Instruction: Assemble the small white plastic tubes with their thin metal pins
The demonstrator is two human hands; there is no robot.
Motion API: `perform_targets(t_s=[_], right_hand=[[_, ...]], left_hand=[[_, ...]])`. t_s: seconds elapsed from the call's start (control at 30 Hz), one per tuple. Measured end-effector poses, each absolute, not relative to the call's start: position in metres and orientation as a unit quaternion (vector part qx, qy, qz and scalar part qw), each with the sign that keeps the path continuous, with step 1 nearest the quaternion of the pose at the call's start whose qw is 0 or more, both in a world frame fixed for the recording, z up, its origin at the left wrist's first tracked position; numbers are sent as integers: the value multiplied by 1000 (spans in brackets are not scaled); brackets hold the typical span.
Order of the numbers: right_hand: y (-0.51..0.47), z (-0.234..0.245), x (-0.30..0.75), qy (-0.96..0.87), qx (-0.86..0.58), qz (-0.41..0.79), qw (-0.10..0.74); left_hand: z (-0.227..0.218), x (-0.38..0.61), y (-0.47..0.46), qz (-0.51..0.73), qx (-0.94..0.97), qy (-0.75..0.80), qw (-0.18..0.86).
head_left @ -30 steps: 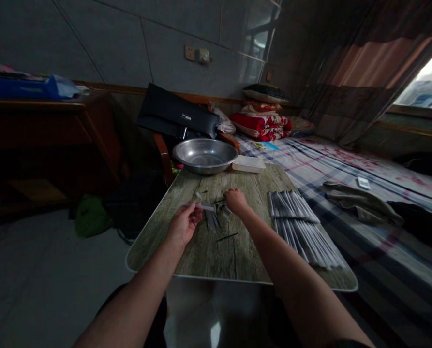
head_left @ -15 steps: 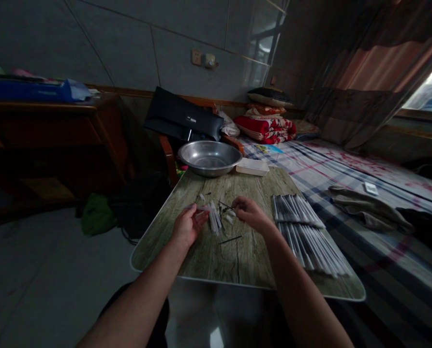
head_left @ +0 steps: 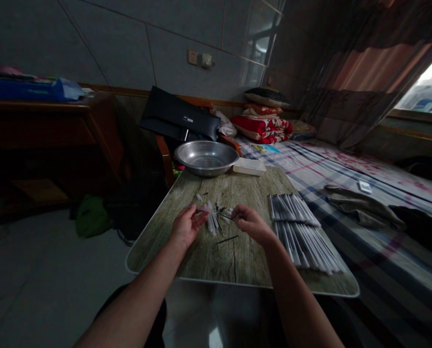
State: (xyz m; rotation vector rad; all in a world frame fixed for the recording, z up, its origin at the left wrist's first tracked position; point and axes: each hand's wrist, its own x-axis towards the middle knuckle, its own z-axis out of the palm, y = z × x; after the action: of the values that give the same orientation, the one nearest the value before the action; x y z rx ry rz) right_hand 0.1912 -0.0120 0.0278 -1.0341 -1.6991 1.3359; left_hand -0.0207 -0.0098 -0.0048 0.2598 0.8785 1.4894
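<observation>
My left hand (head_left: 186, 226) is closed in a pinch on a whitish translucent pen barrel (head_left: 201, 209), held level above the table. Facing it, my right hand (head_left: 251, 224) pinches a thin black pen refill (head_left: 226, 217) that points left towards the barrel. Whether their tips touch is too small to tell. Between and below the hands lies a small heap of loose white barrels (head_left: 212, 223) with small dark parts. One dark thin stick (head_left: 227, 239) lies apart, nearer to me. To the right of my right hand, white pens (head_left: 306, 246) are laid out in two rows.
The wood-grain folding table (head_left: 201, 263) has a metal basin (head_left: 206, 159) and a shallow white tray (head_left: 249, 167) at its far end. A bed (head_left: 303, 169) with a checked sheet adjoins on the right. Behind the basin, a black flat panel (head_left: 179, 116) leans on a chair.
My right hand has the refill lower and more in line with the barrel. My left hand keeps its hold on the barrel. The whole view has shifted slightly.
</observation>
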Motion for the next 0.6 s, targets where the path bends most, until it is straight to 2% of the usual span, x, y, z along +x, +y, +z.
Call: perform_targets(t_s=[0.3, 0.6], right_hand=[[-10, 26, 182, -578, -379, 617, 375], [-31, 27, 180, -495, -253, 724, 408]], left_hand=[[-3, -16, -15, 639, 194, 399, 629], [-2, -13, -17, 585, 147, 341, 721]])
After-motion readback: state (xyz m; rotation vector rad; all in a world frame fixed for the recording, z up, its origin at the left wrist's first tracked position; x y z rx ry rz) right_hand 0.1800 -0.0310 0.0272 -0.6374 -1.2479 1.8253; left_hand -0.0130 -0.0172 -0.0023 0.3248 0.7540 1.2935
